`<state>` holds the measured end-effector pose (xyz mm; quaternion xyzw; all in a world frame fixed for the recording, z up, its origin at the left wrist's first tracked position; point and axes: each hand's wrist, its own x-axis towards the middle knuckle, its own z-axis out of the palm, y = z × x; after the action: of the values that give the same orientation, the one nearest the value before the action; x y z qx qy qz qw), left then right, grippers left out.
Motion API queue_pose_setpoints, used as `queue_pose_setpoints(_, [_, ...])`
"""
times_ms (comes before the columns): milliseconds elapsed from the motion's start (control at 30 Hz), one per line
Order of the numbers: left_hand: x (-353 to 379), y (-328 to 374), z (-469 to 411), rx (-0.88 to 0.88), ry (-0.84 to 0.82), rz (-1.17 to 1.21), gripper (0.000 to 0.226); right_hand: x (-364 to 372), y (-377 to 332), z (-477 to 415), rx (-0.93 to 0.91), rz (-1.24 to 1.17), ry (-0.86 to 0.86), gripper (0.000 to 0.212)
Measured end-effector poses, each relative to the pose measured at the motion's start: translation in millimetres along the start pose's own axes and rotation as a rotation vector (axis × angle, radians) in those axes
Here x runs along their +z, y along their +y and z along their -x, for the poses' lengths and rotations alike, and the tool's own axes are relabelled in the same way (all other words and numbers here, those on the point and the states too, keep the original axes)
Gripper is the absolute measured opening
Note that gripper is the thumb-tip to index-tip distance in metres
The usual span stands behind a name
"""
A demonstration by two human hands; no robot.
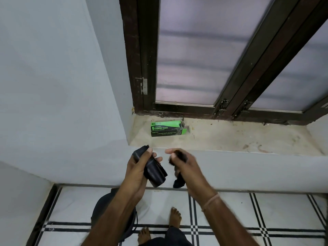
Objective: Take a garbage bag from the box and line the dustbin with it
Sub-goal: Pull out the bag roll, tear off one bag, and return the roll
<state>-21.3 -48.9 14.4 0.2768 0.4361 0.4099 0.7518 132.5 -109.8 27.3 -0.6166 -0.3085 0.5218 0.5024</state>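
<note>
Right now both hands are raised in front of the window ledge (230, 139), each closed on black plastic. The left hand (140, 167) grips a folded, partly rolled black garbage bag (155, 174); its thumb lies along the top of the bundle and the fingers curl round the far side, with the loose end hanging toward 5 o'clock below the palm. The right hand (184, 166) is blurred, its fingers curled around a second dark piece of plastic (178, 181) that droops toward 6 o'clock from the fist. Whether the two pieces are joined or separate I cannot tell; a clear gap shows between them.

At 12 o'clock from the hands, the green and black garbage bag box (167, 128) lies on its side on the ledge, near the window frame (140, 68), with its right-hand flap open. It is well apart from both hands.

At 7 o'clock from the hands, the dark dustbin (106, 205) stands on the tiled floor (230, 210) close to the wall (53, 86), mostly hidden behind the left forearm. Two bare feet (174, 217) stand just beside it at 3 o'clock.
</note>
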Motion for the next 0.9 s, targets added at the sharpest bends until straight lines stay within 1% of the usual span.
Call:
queue_pose_setpoints(33, [6.6, -1.5, -1.6, 0.013, 0.011, 0.023, 0.026, 3.1, 1.2, 3.0, 0.001, 0.097, -0.05, 0.021])
queue_pose_setpoints(67, [13.4, -2.6, -4.1, 0.021, 0.027, 0.049, 0.025, 4.0, 1.1, 4.1, 0.022, 0.155, -0.112, 0.026])
queue_pose_setpoints(133, [23.4, -3.8, -10.4, 0.024, 0.063, 0.099, 0.027, 3.4, 1.0, 2.4, 0.059, 0.173, -0.173, 0.034])
queue_pose_setpoints(200, [30.7, -3.7, -17.2, -0.004, 0.047, 0.166, 0.03, -2.1, 0.1, -5.2, 0.051, 0.101, -0.158, 0.037])
queue_pose_setpoints(267, [35.2, -3.8, -23.3, -0.049, -0.007, 0.228, 0.028, -10.8, -2.4, -13.6, 0.074, 0.0, -0.118, 0.038])
queue_pose_setpoints(333, [42.9, -5.1, -31.1, -0.031, -0.025, 0.19, 0.029, -22.0, -5.5, -20.4, 0.094, -0.113, -0.132, 0.03])
queue_pose_setpoints(367, [49.1, -6.6, -36.9, -0.011, -0.013, 0.144, 0.034, -28.0, -6.3, -24.9, 0.093, -0.158, -0.168, 0.026])
queue_pose_setpoints(433, [61.1, -9.3, -45.4, 0.021, -0.015, 0.038, 0.049, -38.2, -8.9, -31.3, 0.068, -0.191, -0.217, 0.025])
queue_pose_setpoints(467, [69.3, -9.7, -51.5, 0.042, -0.023, -0.036, 0.053, -46.3, -9.5, -38.0, 0.052, -0.204, -0.206, 0.026])
queue_pose_setpoints(533, [81.0, -8.7, -65.8, 0.101, 0.004, -0.279, 0.051, -65.5, -11.0, -53.6, 0.034, -0.272, -0.124, 0.029])
queue_pose_setpoints(567, [83.3, -7.8, -76.1, 0.163, 0.029, -0.453, 0.048, -77.0, -11.7, -62.3, 0.033, -0.32, -0.076, 0.03])
queue_pose_setpoints(600, [83.7, -6.4, -89.3, 0.257, 0.067, -0.675, 0.045, -89.4, -12.1, -71.1, 0.033, -0.361, -0.031, 0.032])
queue_pose_setpoints(633, [84.0, -5.3, -106.7, 0.377, 0.116, -0.956, 0.049, -103.6, -12.7, -81.0, 0.034, -0.386, 0.01, 0.033])
queue_pose_setpoints(667, [83.9, -7.9, -126.3, 0.484, 0.129, -1.237, 0.063, -117.4, -12.9, -91.0, 0.033, -0.391, 0.041, 0.033])
queue_pose_setpoints(700, [83.7, -10.2, -142.3, 0.525, 0.096, -1.479, 0.078, -127.2, -12.7, -99.0, 0.031, -0.381, 0.065, 0.032])
queue_pose_setpoints(733, [84.1, -12.9, -156.7, 0.505, 0.04, -1.67, 0.091, -134.1, -13.1, -106.2, 0.027, -0.361, 0.083, 0.032])
queue_pose_setpoints(767, [86.7, -15.3, -166.2, 0.457, -0.015, -1.794, 0.098, -138.6, -13.6, -112.4, 0.023, -0.335, 0.098, 0.032])
queue_pose_setpoints(800, [91.0, -18.1, -173.1, 0.417, -0.059, -1.861, 0.098, -142.5, -13.3, -118.8, 0.019, -0.305, 0.107, 0.031])
queue_pose_setpoints(867, [97.6, -21.1, -180.2, 0.436, -0.075, -1.892, 0.086, -147.8, -11.1, -127.9, 0.014, -0.241, 0.112, 0.03])
queue_pose_setpoints(900, [100.0, -18.8, -179.9, 0.458, -0.054, -1.843, 0.079, -150.3, -10.0, -129.7, 0.015, -0.209, 0.108, 0.031])
